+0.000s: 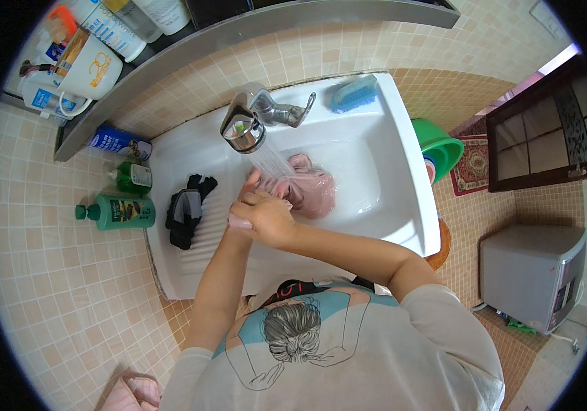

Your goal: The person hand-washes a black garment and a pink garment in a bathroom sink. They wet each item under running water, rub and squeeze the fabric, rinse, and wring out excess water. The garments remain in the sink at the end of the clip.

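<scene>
Wet pink cloth (315,192) lies bunched in the white ceramic sink (401,205), under water running from the chrome faucet (244,133). My left hand (251,186) reaches into the edge of the stream beside the cloth, its fingers mostly hidden by water and fabric. Across my left wrist, my right hand (267,216) is closed with curled fingers around a pink bunch that seems to be part of the cloth. On the ribbed left side of the basin sits a black and grey cloth item (188,210), apart from both hands.
A blue scrub brush (354,95) rests on the sink's back right corner. Green bottles (126,211) and a blue can (121,142) stand left of it. A metal-edged shelf (273,20) holds toiletries above. Right of the sink are a green basin (437,149) and a grey appliance (529,272).
</scene>
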The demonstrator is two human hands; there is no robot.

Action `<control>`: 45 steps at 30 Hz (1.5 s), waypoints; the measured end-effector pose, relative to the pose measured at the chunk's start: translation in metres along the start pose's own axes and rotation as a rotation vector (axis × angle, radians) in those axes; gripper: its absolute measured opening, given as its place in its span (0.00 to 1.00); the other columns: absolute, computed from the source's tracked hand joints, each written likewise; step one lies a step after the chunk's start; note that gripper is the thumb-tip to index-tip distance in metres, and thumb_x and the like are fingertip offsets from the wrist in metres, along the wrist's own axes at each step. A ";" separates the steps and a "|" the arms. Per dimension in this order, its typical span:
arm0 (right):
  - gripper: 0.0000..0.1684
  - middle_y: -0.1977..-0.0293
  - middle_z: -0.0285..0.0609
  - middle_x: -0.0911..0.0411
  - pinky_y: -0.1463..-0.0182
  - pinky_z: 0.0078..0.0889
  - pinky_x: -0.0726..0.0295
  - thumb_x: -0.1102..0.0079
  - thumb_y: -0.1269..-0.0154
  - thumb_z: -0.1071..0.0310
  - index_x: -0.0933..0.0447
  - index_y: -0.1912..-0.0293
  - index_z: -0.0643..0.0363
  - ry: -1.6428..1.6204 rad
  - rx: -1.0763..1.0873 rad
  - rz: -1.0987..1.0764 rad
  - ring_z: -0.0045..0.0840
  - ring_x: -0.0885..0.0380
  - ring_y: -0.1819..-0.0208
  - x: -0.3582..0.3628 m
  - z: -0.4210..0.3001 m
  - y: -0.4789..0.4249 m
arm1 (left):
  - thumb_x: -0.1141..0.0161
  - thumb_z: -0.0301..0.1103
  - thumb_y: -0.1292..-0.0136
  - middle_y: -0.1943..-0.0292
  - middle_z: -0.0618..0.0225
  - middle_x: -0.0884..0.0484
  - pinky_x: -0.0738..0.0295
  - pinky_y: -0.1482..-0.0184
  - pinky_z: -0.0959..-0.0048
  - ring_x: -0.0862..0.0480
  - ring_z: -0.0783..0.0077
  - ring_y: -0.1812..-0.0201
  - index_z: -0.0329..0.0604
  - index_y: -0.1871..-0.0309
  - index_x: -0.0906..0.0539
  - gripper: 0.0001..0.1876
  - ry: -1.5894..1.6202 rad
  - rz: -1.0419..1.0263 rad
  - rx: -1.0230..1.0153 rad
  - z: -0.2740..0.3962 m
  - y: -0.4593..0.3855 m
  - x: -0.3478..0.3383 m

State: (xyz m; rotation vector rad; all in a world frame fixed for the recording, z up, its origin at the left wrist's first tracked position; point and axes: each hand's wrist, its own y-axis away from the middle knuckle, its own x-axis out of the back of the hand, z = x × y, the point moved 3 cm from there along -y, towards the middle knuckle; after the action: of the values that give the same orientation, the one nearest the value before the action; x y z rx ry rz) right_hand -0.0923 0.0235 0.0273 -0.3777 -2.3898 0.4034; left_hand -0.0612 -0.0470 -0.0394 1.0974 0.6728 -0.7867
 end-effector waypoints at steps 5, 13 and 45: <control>0.19 0.69 0.53 0.22 0.61 0.44 0.25 0.44 0.45 0.54 0.22 0.68 0.62 0.181 -0.364 -0.016 0.45 0.22 0.66 -0.017 0.089 -0.010 | 0.56 0.52 0.35 0.49 0.64 0.24 0.28 0.47 0.60 0.25 0.65 0.48 0.45 0.47 0.29 0.23 -0.033 0.247 -0.099 -0.021 -0.012 0.010; 0.32 0.50 0.51 0.26 0.47 0.41 0.29 0.50 0.39 0.46 0.32 0.45 0.61 -1.077 -1.234 -0.031 0.38 0.27 0.48 -0.050 0.189 0.065 | 0.46 0.35 0.38 0.56 0.66 0.22 0.27 0.51 0.68 0.22 0.70 0.55 0.39 0.54 0.25 0.12 -0.204 0.350 -0.278 -0.030 -0.013 0.018; 0.24 0.71 0.54 0.23 0.65 0.43 0.24 0.43 0.53 0.47 0.22 0.67 0.59 0.176 -0.200 -0.169 0.43 0.22 0.69 0.011 0.027 -0.001 | 0.57 0.44 0.35 0.42 0.53 0.31 0.37 0.39 0.62 0.30 0.59 0.42 0.37 0.37 0.38 0.27 -0.908 -0.288 -0.387 -0.010 -0.033 0.043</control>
State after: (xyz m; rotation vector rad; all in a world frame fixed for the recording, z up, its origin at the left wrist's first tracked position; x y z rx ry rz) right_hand -0.1182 0.0213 0.0145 -0.2848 -2.2732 0.0509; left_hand -0.0649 -0.0552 -0.0934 0.2177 0.1799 -1.2201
